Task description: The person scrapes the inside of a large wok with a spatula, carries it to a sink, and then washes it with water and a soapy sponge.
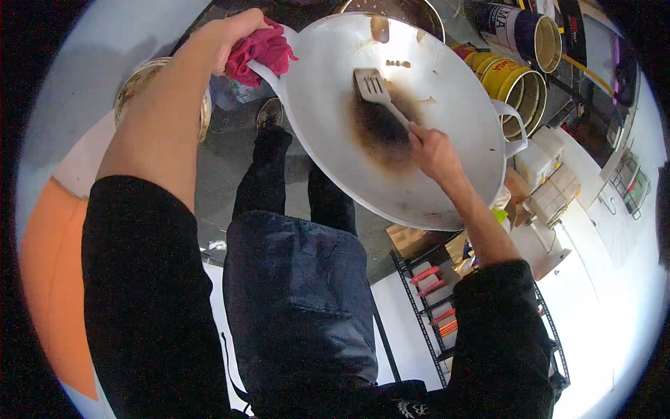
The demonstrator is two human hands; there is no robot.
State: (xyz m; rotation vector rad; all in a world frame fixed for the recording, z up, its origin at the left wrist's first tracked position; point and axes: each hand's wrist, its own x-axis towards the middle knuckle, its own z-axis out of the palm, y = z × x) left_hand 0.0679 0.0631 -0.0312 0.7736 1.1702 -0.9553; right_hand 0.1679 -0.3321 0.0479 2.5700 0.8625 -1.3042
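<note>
A large, wide metal wok is held tilted in front of me, with a dark burnt patch and brown stains on its inside. My left hand is closed on its left handle through a crumpled dark pink cloth. In my right hand is a pale slotted spatula, gripped by its handle. The spatula's blade lies over the upper edge of the burnt patch; whether it touches the metal I cannot tell. The wok's other handle, at the right, is free of any hand.
Yellow tins and a dark blue tin lie to the right, beyond the wok. A perforated metal pan sits behind it. At the left stands a stained round bucket. A black rack with red-edged items is at lower right.
</note>
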